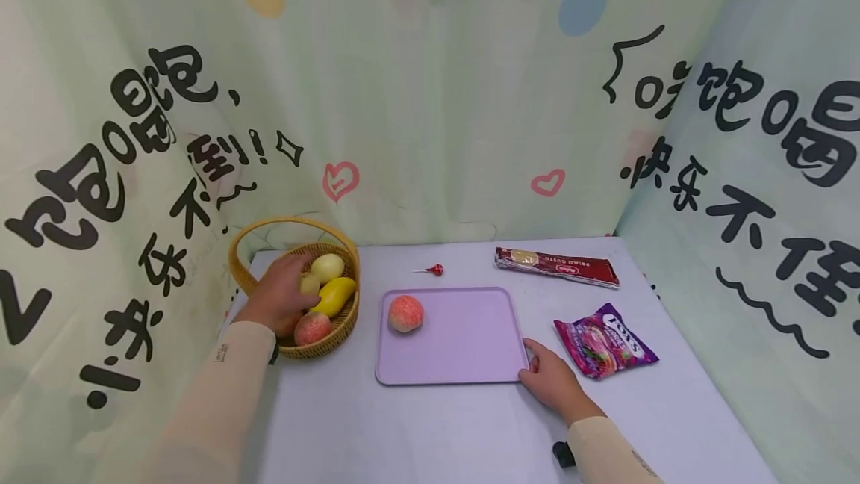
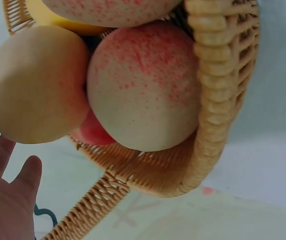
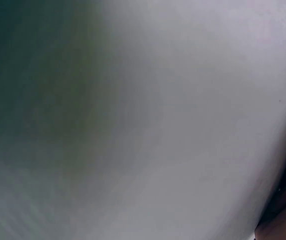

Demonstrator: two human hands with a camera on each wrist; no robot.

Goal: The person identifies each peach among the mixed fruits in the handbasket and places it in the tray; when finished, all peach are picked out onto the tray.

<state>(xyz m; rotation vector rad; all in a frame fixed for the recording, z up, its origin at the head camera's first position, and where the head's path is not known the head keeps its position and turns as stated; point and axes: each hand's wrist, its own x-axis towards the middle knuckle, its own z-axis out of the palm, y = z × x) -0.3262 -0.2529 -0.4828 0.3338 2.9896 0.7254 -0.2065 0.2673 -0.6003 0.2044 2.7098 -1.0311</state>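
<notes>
My left hand [image 1: 285, 290] reaches into a wicker basket [image 1: 346, 331] of fruit. Its spread fingers lie around a pale yellowish peach [image 2: 37, 85], and gaps show between that peach and the thumb in the left wrist view. Beside it sit a red-speckled peach [image 2: 145, 90], a yellow mango [image 1: 334, 296] and a pale round fruit [image 1: 327, 267]. My right hand [image 1: 554, 382] pinches the near right corner of a purple tray [image 1: 457, 342]. One pink peach [image 1: 406, 314] rests in the tray's far left part. The right wrist view is mostly blurred white.
Behind the tray lies a red lollipop [image 1: 437, 270]. A long dark red packet [image 1: 558, 267] is at the back right, with a purple Fox's candy bag [image 1: 608, 342] in front of it. The basket's tall handle [image 1: 295, 219] arches over the fruit. Printed curtains enclose the white table.
</notes>
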